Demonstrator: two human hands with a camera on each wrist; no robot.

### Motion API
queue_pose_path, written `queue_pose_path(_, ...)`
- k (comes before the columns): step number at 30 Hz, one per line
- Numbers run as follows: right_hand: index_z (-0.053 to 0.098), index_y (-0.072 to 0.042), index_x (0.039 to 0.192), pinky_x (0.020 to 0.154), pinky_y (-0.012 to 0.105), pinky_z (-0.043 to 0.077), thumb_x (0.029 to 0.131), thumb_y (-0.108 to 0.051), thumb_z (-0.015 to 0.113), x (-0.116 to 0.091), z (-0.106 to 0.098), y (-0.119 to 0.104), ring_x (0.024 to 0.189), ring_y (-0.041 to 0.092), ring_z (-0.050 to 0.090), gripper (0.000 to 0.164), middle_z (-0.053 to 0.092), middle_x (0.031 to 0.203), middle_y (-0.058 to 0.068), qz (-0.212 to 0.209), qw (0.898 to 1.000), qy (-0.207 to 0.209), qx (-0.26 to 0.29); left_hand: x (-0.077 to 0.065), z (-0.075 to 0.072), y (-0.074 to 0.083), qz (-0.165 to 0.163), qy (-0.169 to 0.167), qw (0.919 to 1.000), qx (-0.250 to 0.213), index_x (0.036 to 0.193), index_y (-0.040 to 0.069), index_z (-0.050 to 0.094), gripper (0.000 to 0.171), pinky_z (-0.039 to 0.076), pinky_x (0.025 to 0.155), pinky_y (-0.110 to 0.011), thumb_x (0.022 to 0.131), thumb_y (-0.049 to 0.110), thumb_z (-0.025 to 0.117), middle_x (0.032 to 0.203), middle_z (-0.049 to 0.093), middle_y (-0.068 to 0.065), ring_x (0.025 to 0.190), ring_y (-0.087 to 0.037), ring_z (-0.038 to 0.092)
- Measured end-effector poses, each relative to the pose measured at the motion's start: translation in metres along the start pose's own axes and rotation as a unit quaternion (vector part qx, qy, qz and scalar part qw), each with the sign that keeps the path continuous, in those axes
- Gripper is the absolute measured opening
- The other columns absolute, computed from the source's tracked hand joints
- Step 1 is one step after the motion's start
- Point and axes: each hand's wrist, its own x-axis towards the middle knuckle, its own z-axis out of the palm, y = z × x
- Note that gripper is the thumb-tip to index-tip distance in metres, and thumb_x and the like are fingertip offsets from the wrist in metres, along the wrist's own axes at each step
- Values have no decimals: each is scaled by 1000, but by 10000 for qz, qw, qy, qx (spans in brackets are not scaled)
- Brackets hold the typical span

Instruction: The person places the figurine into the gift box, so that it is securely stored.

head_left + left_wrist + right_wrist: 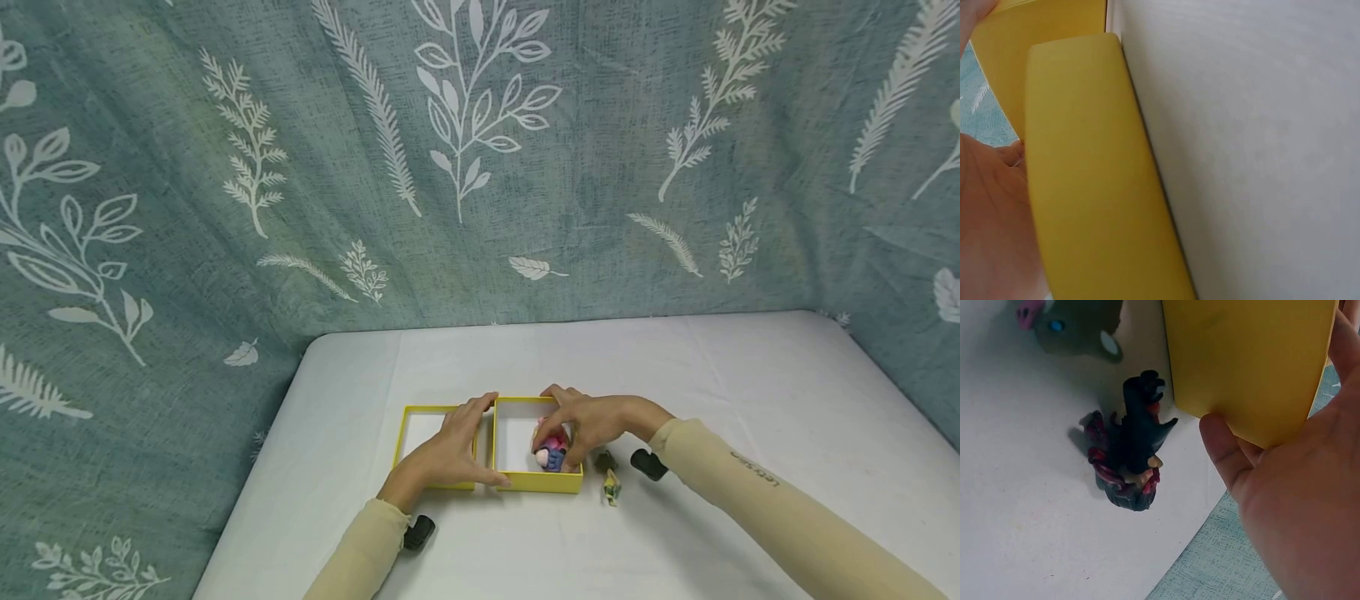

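L hand spread wide, gripping yellow box at its L end — R hand w/ fingers curled round figurine inside; box could skid if L hold slackens.

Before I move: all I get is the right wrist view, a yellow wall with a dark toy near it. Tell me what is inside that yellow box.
Observer: The head view shows a pink and blue toy inside the yellow box, under the right hand.
Operator: Now report on the box's left end.
Observer: The left hand grips it there.
Operator: Keep going left and tell me what lies past the box.
Observer: A yellow-rimmed tray sits just to the left, partly covered by that hand; whether it is a lid, I cannot tell.
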Motion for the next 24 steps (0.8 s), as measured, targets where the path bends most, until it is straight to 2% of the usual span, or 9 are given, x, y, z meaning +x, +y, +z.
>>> queue_pose_path(17,70,-46,106,101,55,37,72,-27,84,0,1,-4,130,29,30,41,25,151,10,39,9991,-29,-422,-1,-1,2,-5,-12,10000,17,157,32,11,122,24,118,-51,63,65,82,157,28,4,146,-21,26)
queue_pose_path(24,70,-48,105,100,52,38,72,-27,83,0,3,-4,129,26,30,41,25,150,6,82,9984,3,-559,-1,0,1,-13,28,10000,66,156,33,11,121,27,116,-51,63,67,81,156,30,5,145,-21,28)
